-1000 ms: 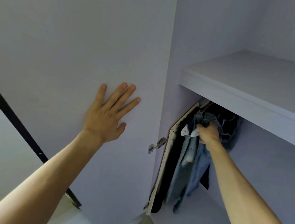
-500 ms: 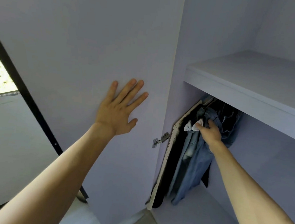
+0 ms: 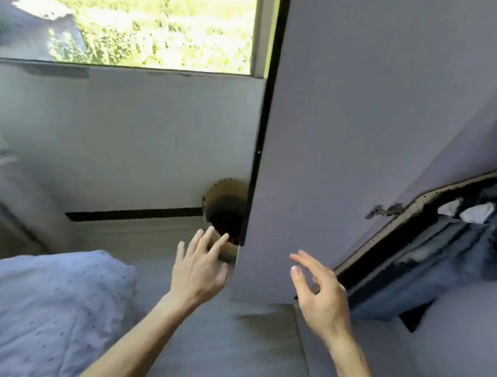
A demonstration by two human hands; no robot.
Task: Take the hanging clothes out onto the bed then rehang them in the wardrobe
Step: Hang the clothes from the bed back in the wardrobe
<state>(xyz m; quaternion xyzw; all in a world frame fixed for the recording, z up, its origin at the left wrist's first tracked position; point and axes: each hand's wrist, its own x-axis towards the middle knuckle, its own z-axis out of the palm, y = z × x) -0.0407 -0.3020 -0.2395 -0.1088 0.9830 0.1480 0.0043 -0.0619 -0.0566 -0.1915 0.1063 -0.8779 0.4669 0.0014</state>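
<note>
Head view, tilted and slightly blurred: two bare forearms reach forward from the bottom edge. The left hand (image 3: 197, 270) is spread, fingers straight and apart, holding nothing; it hovers just left of the lower edge of the open wardrobe door (image 3: 366, 108), a plain pale lilac panel with a dark edge that fills the upper right. The right hand (image 3: 320, 298) is also loose, fingers relaxed and slightly bent, thumb apart, grasping nothing; it is in front of the door's lower part, near the clothes (image 3: 449, 263) but not touching them. The clothes hang inside the wardrobe at the right edge, beyond a metal hinge (image 3: 383, 211). They are a tight bunch: faded blue denim in long folds, with two small white pieces (image 3: 477, 212) near its top, a dark garment beside it, and on the side towards the door a cream edge speckled with dark dots (image 3: 386, 238). Their upper ends run out of the picture, so the rail is not visible. At lower left lies the bed (image 3: 39, 305), covered in pale cloth with small dots; no clothes are on the part that shows. Behind the left hand a round brown basket (image 3: 224, 213) with a dark inside stands on the floor against a white wall. Above the wall a window (image 3: 136, 16) shows bright green plants.
</note>
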